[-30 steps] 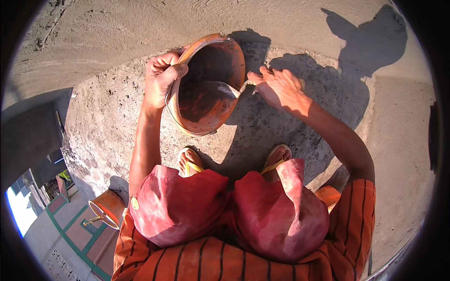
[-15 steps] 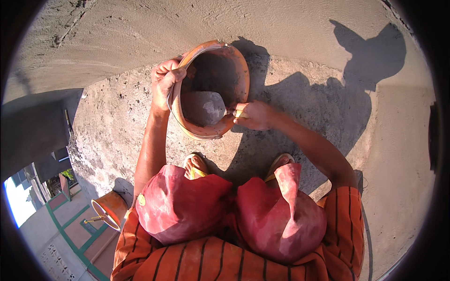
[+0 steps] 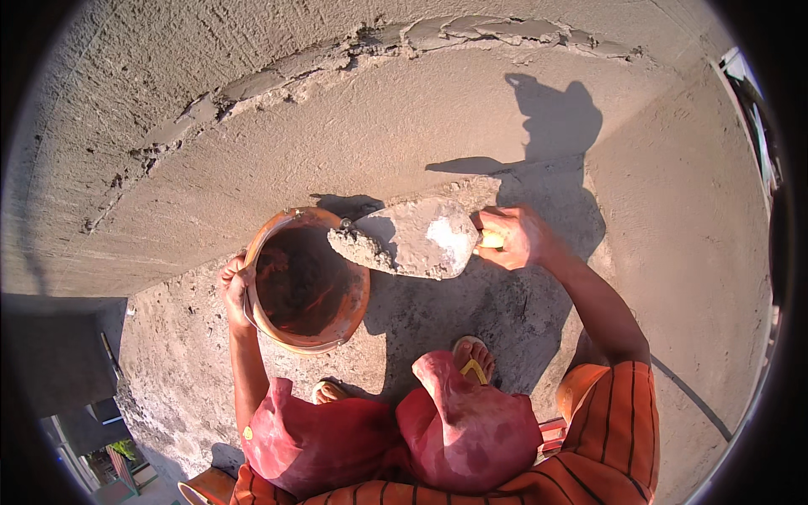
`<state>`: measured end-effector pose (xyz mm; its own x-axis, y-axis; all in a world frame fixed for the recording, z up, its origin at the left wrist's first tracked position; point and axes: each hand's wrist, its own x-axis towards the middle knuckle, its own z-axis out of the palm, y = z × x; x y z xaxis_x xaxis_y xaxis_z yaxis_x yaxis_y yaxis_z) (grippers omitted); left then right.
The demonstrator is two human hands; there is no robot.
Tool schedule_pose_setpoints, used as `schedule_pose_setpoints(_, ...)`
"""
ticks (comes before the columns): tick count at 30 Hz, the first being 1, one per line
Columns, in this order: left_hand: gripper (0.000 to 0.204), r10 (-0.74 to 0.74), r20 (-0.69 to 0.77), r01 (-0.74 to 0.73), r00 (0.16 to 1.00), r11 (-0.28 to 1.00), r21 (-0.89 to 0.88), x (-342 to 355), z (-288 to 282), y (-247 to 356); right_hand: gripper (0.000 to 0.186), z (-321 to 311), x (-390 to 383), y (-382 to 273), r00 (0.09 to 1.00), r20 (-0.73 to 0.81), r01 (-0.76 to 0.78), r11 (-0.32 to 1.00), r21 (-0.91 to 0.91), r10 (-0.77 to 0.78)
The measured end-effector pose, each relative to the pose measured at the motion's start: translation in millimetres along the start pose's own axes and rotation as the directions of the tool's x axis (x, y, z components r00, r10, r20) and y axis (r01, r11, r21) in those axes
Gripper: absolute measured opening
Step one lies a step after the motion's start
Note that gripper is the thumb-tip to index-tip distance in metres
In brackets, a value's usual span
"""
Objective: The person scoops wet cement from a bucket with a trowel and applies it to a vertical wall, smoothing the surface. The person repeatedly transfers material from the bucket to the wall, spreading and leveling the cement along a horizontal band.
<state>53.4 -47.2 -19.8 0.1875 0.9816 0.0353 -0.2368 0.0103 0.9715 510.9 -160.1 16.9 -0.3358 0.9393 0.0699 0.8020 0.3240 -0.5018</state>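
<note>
My left hand (image 3: 236,289) grips the rim of an orange bucket (image 3: 360,305) on its left side. The bucket is tilted, and dark wet mortar (image 3: 303,278) shows in its shadowed inside. To its right my right hand (image 3: 513,238) is closed round the yellow handle of a trowel (image 3: 421,238). The broad metal blade lies level above the ground, its tip near the bucket's right rim. A lump of grey mortar (image 3: 362,247) sits at the blade's tip end.
Ahead rises a plastered wall (image 3: 379,135), with a rough ridge of mortar (image 3: 480,32) running across it. Another wall (image 3: 673,244) stands to my right. My sandalled feet (image 3: 474,358) rest on the rough concrete. Part of a second orange bucket (image 3: 208,486) shows at the lower left.
The trowel has come out of the bucket to the right, now carrying mortar. The bucket and my left hand sit lower and farther left in view. More of the wall shows.
</note>
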Motion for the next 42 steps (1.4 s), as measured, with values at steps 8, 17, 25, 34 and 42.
schedule_pose_setpoints(8, 0.025, 0.025, 0.086, -0.026, 0.996, 0.999, 0.018, 10, 8, -8, 0.028, -132, -80, 10, 0.962, -0.272, -0.111, 0.933, -0.342, 0.015)
schedule_pose_setpoints(17, 0.023, -0.03, 0.052, 0.029, 0.998, 1.0, 0.007, 7, -1, -5, 0.031, -176, -123, 53, 0.837, -0.548, -0.383, 0.716, -0.583, 0.002)
schedule_pose_setpoints(25, 0.024, -0.033, 0.087, 0.034, 0.996, 0.999, -0.006, 6, 4, -1, 0.018, -214, -126, 102, 0.834, -0.547, -0.403, 0.59, -0.699, -0.078)
schedule_pose_setpoints(34, 0.022, -0.021, 0.14, 0.023, 0.99, 1.0, -0.011, 6, 15, 9, 0.049, -256, -121, 140, 0.752, -0.535, -0.656, 0.515, -0.551, 0.386)
schedule_pose_setpoints(42, 0.023, -0.103, 0.138, 0.101, 0.985, 0.995, 0.025, 1, 18, 13, 0.049, -251, -115, 134, 0.656, -0.608, -0.745, 0.509, -0.43, 0.447)
